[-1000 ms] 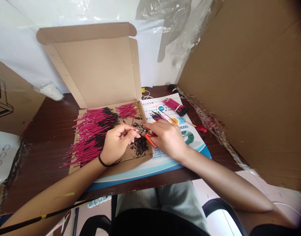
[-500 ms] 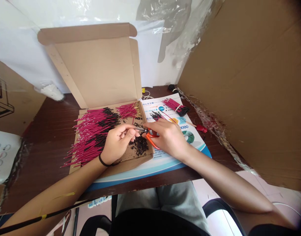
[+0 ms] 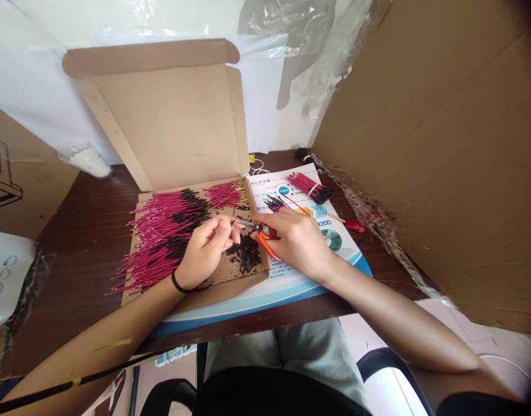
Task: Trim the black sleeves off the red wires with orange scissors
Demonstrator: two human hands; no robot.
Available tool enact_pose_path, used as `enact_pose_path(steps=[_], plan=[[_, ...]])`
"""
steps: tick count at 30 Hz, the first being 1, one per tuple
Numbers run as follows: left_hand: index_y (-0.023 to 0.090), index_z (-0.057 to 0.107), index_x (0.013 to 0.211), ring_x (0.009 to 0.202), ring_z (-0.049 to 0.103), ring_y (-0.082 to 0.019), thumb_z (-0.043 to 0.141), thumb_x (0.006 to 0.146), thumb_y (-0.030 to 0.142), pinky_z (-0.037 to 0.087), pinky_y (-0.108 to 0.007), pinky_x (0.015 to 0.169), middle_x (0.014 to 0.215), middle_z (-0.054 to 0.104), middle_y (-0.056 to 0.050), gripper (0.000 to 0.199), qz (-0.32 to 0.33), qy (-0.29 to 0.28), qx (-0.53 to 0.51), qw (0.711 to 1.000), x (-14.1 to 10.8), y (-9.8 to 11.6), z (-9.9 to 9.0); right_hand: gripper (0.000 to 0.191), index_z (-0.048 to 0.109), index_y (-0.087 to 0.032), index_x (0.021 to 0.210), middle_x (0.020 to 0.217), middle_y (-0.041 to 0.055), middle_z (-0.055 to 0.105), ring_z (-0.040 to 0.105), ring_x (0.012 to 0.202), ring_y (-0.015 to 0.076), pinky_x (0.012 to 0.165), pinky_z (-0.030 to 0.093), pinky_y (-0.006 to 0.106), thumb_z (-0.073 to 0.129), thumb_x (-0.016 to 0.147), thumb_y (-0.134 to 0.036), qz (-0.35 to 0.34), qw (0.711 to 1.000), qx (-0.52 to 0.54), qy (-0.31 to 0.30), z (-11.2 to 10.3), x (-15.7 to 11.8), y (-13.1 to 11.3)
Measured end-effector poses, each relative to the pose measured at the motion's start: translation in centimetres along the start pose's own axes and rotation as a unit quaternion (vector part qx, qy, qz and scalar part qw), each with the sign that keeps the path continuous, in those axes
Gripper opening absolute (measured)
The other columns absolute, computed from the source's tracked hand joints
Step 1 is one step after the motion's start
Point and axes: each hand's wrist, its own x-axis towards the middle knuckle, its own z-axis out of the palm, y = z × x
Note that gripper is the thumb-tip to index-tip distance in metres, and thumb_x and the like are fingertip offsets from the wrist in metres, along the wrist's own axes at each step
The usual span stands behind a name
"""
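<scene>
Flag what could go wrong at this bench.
The left hand has its fingers right by the tips of the orange-handled snips in the right hand, so a slip could nick them. The loose black scraps lie beside the loose red wires in the open cardboard box and could get mixed in.

left: black wristband [image 3: 177, 283] | legs: grey trousers [image 3: 282, 361] | arms: bare forearms [image 3: 118, 329]

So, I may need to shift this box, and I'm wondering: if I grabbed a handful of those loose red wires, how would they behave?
The loose red wires look light and fairly springy, since they lie mostly straight rather than drooping. They would probably slip apart in a handful, because nothing binds them, unlike the banded bundle.
</scene>
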Motion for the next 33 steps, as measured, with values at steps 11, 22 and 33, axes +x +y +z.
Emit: enact_pose_path(steps=[11, 22, 33], plan=[[0.017, 0.055, 0.085, 0.059, 0.055, -0.01, 0.056, 0.087, 0.04, 0.041, -0.023, 0.056, 0.069, 0.064, -0.001, 0.023, -0.003, -0.001, 0.033, 0.999, 0.03, 0.31, 0.04, 0.026, 0.071, -0.014, 0.105, 0.072, 0.0053, 0.069, 0.057, 0.062, 0.0154, 0.058, 0.043, 0.027, 0.063, 0.082, -0.025, -0.005, 1.0, 0.006, 0.003, -0.04, -0.04, -0.04], [0.016, 0.057, 0.087, 0.061, 0.057, -0.01, 0.055, 0.088, 0.04, 0.044, -0.023, 0.057, 0.071, 0.065, -0.002, 0.024, 0.023, -0.006, 0.078, 0.997, -0.04, 0.04, -0.08, 0.021, 0.07, -0.017, 0.1, 0.081, 0.0058, 0.071, 0.063, 0.076, 0.0189, 0.063, 0.044, 0.028, 0.059, 0.085, -0.027, 0.001, 0.999, -0.029, -0.036, 0.35, -0.33, -0.19], [0.015, 0.06, 0.084, 0.057, 0.059, -0.011, 0.055, 0.087, 0.039, 0.044, -0.022, 0.053, 0.065, 0.068, -0.003, 0.024, 0.028, -0.007, 0.098, 0.995, -0.17, 0.45, 0.34, 0.016, 0.068, -0.019, 0.096, 0.075, 0.0044, 0.067, 0.059, 0.073, 0.0174, 0.06, 0.036, 0.026, 0.058, 0.086, -0.026, -0.023, 0.994, -0.066, -0.088, -0.16, -0.09, 0.2]])
